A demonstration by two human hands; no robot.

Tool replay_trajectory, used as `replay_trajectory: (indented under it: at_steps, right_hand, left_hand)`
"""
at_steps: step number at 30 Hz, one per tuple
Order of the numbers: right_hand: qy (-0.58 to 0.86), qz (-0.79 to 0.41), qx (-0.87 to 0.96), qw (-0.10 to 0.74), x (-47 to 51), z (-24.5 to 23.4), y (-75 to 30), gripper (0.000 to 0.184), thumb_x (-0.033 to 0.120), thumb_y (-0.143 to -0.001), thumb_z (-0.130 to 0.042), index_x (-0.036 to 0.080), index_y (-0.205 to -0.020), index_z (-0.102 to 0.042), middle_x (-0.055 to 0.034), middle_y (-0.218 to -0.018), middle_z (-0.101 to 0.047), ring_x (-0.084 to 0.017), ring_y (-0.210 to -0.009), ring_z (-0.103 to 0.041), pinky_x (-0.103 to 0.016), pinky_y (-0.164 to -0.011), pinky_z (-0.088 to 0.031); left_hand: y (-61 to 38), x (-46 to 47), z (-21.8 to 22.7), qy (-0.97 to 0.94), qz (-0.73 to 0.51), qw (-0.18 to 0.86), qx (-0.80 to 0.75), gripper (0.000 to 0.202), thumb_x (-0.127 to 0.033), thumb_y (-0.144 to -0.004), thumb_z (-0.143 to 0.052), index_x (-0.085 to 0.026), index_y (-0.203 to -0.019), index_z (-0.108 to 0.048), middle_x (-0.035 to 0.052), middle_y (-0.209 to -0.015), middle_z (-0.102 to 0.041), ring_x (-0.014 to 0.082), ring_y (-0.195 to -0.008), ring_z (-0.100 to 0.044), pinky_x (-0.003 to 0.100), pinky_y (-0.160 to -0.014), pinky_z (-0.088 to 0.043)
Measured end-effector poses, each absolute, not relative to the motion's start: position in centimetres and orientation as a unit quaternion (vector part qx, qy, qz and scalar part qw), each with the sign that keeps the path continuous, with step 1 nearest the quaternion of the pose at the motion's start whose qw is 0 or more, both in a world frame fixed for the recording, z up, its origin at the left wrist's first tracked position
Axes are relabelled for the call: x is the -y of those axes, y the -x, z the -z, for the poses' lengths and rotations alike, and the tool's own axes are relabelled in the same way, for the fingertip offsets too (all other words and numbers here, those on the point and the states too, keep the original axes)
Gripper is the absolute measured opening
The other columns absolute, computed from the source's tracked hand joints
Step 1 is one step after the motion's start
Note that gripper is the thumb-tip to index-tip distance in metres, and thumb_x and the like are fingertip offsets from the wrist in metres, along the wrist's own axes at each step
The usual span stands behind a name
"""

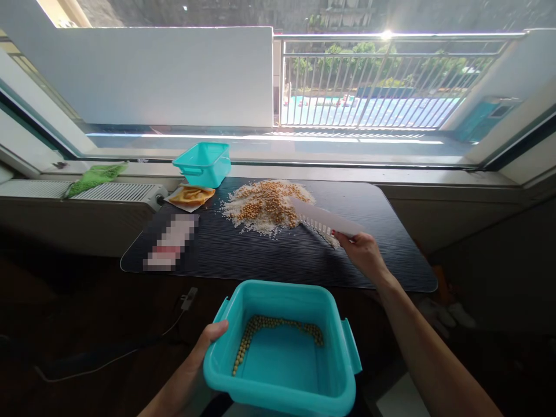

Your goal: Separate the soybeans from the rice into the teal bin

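Note:
My left hand [207, 343] grips the left side of a turquoise plastic bin [282, 394], its thumb over the rim and the other fingers hidden underneath. Several round, dull-yellow beans [247, 339] lie along the bin's inner edges. My right hand [362, 250] pinches the near end of a flat white strip [325, 219] with slots along its lower edge. The strip's far end meets the right side of a spread heap of white rice [243, 200] and golden beans [273, 202] on the dark table. A thin trail of grains runs beneath the strip.
The dark table [243, 255] stands against the window sill. A second turquoise bin [208, 168] and a packet with a yellow picture [191, 196] sit at its back left. Nearer lies a blurred-out flat item [171, 243]. A green cloth [95, 178] rests on the radiator [117, 194].

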State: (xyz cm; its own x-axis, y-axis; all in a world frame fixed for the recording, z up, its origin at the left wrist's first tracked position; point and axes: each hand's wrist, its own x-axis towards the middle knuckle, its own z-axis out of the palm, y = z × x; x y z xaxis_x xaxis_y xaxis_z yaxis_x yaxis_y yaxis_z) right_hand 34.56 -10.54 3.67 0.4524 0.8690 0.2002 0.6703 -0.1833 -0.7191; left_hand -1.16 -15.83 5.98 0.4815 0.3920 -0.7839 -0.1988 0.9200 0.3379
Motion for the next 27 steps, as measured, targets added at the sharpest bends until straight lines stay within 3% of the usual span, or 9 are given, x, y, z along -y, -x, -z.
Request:
replay_trajectory:
  at_steps: [4, 13, 17, 22, 27]
  right_hand:
    - [0.748, -0.161, 0.511, 0.392, 10.9, -4.0, -34.5, 0.045, 0.055, -0.074, -0.059, 0.013, -0.079, -0.076, -0.0053, -0.069, -0.072, -0.025, -0.071, -0.065, -0.029, -0.058, -0.045]
    - [0.737, -0.178, 0.516, 0.399, 11.0, -3.7, -34.6, 0.040, 0.052, -0.074, -0.060, 0.015, -0.073, -0.074, -0.0032, -0.069, -0.071, -0.024, -0.072, -0.065, -0.029, -0.061, -0.047]
    - [0.725, -0.196, 0.523, 0.402, 11.1, -3.8, -34.4, 0.038, 0.051, -0.074, -0.061, 0.015, -0.077, -0.075, -0.0024, -0.071, -0.071, -0.023, -0.072, -0.065, -0.029, -0.063, -0.047]
    - [0.742, -0.179, 0.512, 0.395, 10.3, -4.0, -34.0, 0.039, 0.051, -0.074, -0.060, 0.015, -0.069, -0.073, -0.0034, -0.068, -0.070, -0.024, -0.071, -0.065, -0.028, -0.058, -0.045]
    - [0.725, -0.210, 0.513, 0.409, 10.8, -4.3, -33.9, 0.037, 0.050, -0.073, -0.063, 0.015, -0.076, -0.075, -0.0038, -0.074, -0.073, -0.024, -0.075, -0.066, -0.030, -0.063, -0.048]
  left_hand:
    - [0.9, 15.4, -6.3, -0.125, -0.178, 0.854, -0.473, 0.088, -0.057, -0.078, -0.060, -0.015, -0.149, -0.028, 0.0142, -0.114, -0.072, 0.0337, -0.112, -0.062, 0.043, -0.096, -0.046]
    - [-0.1, 15.0, -6.9, -0.126, -0.181, 0.849, -0.480, 0.090, -0.058, -0.077, -0.060, -0.017, -0.150, -0.026, 0.0131, -0.116, -0.071, 0.0350, -0.112, -0.062, 0.045, -0.095, -0.046]
    - [0.0, 15.2, -6.7, -0.130, -0.169, 0.854, -0.475, 0.084, -0.057, -0.081, -0.056, -0.016, -0.148, -0.030, 0.0137, -0.115, -0.071, 0.0338, -0.111, -0.063, 0.044, -0.097, -0.045]
    - [-0.2, 15.6, -6.4, -0.125, -0.146, 0.860, -0.472, 0.079, -0.055, -0.084, -0.053, -0.012, -0.146, -0.034, 0.0131, -0.113, -0.073, 0.0300, -0.113, -0.062, 0.038, -0.099, -0.044]
    - [0.0, 15.6, -6.3, -0.119, -0.134, 0.853, -0.490, 0.076, -0.059, -0.083, -0.052, -0.013, -0.143, -0.040, 0.0129, -0.114, -0.072, 0.0307, -0.114, -0.061, 0.039, -0.096, -0.045]
